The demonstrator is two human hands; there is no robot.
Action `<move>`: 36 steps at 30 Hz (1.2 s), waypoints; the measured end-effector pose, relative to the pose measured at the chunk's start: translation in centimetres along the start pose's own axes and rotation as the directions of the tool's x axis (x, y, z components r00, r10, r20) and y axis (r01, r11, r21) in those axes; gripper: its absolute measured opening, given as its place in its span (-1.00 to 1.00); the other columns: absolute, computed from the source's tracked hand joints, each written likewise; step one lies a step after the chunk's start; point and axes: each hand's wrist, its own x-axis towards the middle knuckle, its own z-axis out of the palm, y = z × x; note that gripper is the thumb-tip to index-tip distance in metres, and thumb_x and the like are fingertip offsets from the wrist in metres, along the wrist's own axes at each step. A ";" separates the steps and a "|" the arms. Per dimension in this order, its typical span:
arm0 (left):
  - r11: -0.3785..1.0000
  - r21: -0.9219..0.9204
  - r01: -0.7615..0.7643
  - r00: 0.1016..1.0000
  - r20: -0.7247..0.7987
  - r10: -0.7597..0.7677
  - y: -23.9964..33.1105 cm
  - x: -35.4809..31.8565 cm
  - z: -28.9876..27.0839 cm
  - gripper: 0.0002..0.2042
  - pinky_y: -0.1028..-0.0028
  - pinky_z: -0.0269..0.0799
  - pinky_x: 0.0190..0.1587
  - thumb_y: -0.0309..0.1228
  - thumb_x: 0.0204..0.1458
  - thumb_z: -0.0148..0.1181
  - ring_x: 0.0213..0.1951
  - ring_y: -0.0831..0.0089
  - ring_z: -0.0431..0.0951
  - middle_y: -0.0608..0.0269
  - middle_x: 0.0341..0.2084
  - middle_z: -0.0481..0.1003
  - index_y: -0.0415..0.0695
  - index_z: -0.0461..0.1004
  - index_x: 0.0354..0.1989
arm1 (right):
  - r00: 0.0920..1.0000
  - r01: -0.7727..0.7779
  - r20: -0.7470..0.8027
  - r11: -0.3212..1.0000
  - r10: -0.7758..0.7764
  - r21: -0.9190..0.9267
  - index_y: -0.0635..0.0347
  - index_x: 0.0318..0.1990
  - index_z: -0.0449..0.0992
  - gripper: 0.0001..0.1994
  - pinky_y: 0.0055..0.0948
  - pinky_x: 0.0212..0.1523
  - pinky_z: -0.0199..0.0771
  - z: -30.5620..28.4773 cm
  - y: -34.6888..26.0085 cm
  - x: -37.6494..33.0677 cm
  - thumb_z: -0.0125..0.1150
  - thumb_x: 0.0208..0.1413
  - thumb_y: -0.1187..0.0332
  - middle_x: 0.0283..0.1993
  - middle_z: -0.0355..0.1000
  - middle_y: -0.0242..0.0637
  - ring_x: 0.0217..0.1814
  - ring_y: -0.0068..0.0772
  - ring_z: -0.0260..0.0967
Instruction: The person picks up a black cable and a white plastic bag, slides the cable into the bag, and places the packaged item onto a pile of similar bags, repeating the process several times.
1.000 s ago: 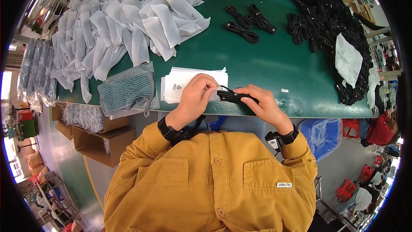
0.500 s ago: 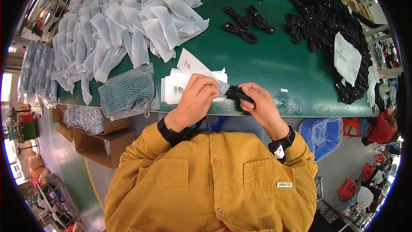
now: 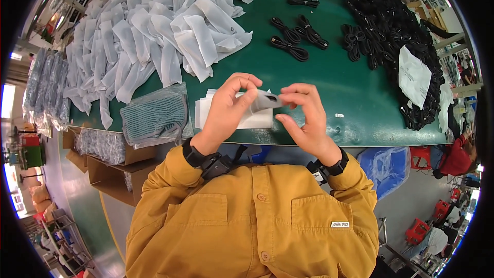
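Pouch (image 3: 265, 100), long axis left-right, spans between our hands: left hand (image 3: 229, 105) pinches near end, right hand (image 3: 303, 110) fingertips grip far end, apparently.

Green table (image 3: 319, 80); white translucent bags (image 3: 164, 25) far left; black cable bundles (image 3: 396, 25) far right; grey-green striped packet (image 3: 154, 116) near left; mustard-yellow shirt (image 3: 257, 221).
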 end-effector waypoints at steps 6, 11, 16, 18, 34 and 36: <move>0.917 -0.397 0.025 0.944 -0.294 -0.153 0.4 5.5 -6.5 -0.80 0.46 0.37 0.01 -0.37 0.23 0.10 -0.13 0.49 0.50 0.26 -0.17 0.53 -0.24 0.48 -0.11 | 0.996 -0.071 -0.059 0.996 0.067 -0.059 0.22 -0.06 0.52 -0.69 -0.38 -0.12 0.45 -0.4 3.8 3.6 0.29 -0.01 0.56 0.00 0.36 -0.10 -0.03 -0.21 0.39; 0.664 0.733 -0.149 0.741 -0.362 0.566 2.4 6.2 -8.5 -0.75 0.35 0.35 0.05 -0.41 0.11 0.19 -0.02 0.26 0.47 0.10 -0.10 0.49 -0.27 0.46 -0.08 | 1.000 0.014 0.001 0.759 -0.017 -0.650 0.21 -0.03 0.48 -0.68 -0.25 -0.15 0.47 -2.4 11.6 5.6 0.24 0.01 0.53 -0.01 0.38 -0.06 -0.03 -0.06 0.39; 0.764 0.585 -0.273 0.962 0.188 0.200 -3.1 -0.7 -1.4 -0.74 0.29 0.38 -0.03 -0.51 -0.09 0.31 -0.12 0.10 0.44 0.06 -0.23 0.43 -0.21 0.48 -0.19 | 0.986 -0.025 0.085 0.629 0.144 -0.777 0.23 -0.02 0.46 -0.68 -0.16 -0.20 0.47 -0.5 13.1 4.5 0.20 0.01 0.52 -0.07 0.40 -0.07 -0.12 -0.03 0.40; 0.727 0.630 -0.273 0.961 0.213 0.176 -4.3 -1.9 0.7 -0.79 0.28 0.38 -0.07 -0.50 -0.08 0.30 -0.17 0.12 0.44 0.10 -0.27 0.42 -0.20 0.49 -0.25 | 0.980 -0.069 0.060 0.611 0.188 -0.789 0.24 -0.02 0.46 -0.68 -0.15 -0.21 0.47 -0.1 12.3 3.6 0.19 0.01 0.52 -0.10 0.41 -0.08 -0.15 -0.03 0.41; 0.927 0.349 0.138 0.989 -0.006 -0.144 -5.2 -2.5 0.5 -0.97 0.48 0.41 -0.17 -0.60 0.09 0.15 -0.33 0.46 0.48 0.20 -0.40 0.50 -0.26 0.45 -0.32 | 0.989 -0.124 0.053 0.962 0.140 -0.242 0.32 -0.09 0.50 -0.83 -0.53 -0.37 0.39 -2.2 2.7 -3.9 0.06 0.25 0.45 -0.34 0.45 -0.25 -0.39 -0.43 0.40; 0.937 0.320 0.143 0.988 0.007 -0.153 -5.1 -2.4 0.6 -0.98 0.49 0.41 -0.16 -0.61 0.11 0.13 -0.31 0.50 0.47 0.20 -0.37 0.51 -0.26 0.45 -0.31 | 0.986 -0.060 0.132 0.948 0.106 -0.311 0.32 -0.10 0.50 -0.82 -0.54 -0.41 0.37 -2.5 2.5 -4.1 0.06 0.27 0.42 -0.36 0.46 -0.27 -0.44 -0.50 0.39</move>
